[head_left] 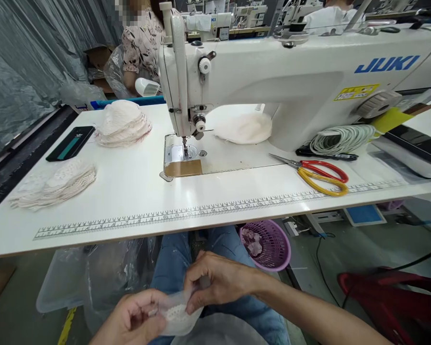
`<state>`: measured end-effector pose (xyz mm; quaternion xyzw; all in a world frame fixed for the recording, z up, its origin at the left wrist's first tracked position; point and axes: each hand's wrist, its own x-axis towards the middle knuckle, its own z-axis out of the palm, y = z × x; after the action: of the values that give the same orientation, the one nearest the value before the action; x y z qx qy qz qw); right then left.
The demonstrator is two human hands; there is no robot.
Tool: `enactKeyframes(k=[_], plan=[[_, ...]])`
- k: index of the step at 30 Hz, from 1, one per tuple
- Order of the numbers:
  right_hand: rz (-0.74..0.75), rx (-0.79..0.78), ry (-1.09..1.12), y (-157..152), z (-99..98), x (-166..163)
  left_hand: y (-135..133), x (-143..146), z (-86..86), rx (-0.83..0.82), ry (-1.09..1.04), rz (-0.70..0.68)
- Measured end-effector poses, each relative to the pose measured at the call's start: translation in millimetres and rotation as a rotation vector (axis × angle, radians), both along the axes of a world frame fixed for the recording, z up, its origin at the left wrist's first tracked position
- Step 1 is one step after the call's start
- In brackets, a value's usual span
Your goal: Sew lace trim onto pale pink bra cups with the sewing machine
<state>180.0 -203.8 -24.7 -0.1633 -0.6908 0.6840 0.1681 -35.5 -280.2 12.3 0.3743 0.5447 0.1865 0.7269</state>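
Observation:
Over my lap, in front of the table edge, my left hand point(138, 316) pinches one side of a small piece of thin white fabric with a lace-like pattern point(177, 314). The fingers of my right hand point(215, 280) are closed on the other side of that same piece. On the table above stands a white sewing machine point(237, 67), its needle and presser foot point(185, 147) over the metal plate. A stack of pale fabric pieces point(122, 122) and a stack of lace pieces point(62, 182) lie to the left. A cream fabric piece point(246, 128) rests under the machine arm.
Scissors with red and yellow handles point(323, 177) and a coil of pale cord point(341, 140) lie at the right. A dark phone-like object point(71, 143) sits between the stacks. Below stand a purple basket point(273, 244) and a clear plastic bin point(62, 280). Other people sit behind the machine.

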Motion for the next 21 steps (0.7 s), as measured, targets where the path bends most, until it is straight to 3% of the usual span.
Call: enactKeyframes(k=[7, 15, 21], plan=[[0.031, 0.012, -0.052, 3, 0.7, -3, 13, 5, 2.6, 0.094, 0.211, -0.245], [0.108, -0.060, -0.091, 8, -10.6, 12, 9, 1, -2.7, 0.039, 0.142, -0.164], [0.097, 0.091, -0.144, 4, -9.9, 9, 5, -12, -9.0, 0.035, 0.146, -0.152]])
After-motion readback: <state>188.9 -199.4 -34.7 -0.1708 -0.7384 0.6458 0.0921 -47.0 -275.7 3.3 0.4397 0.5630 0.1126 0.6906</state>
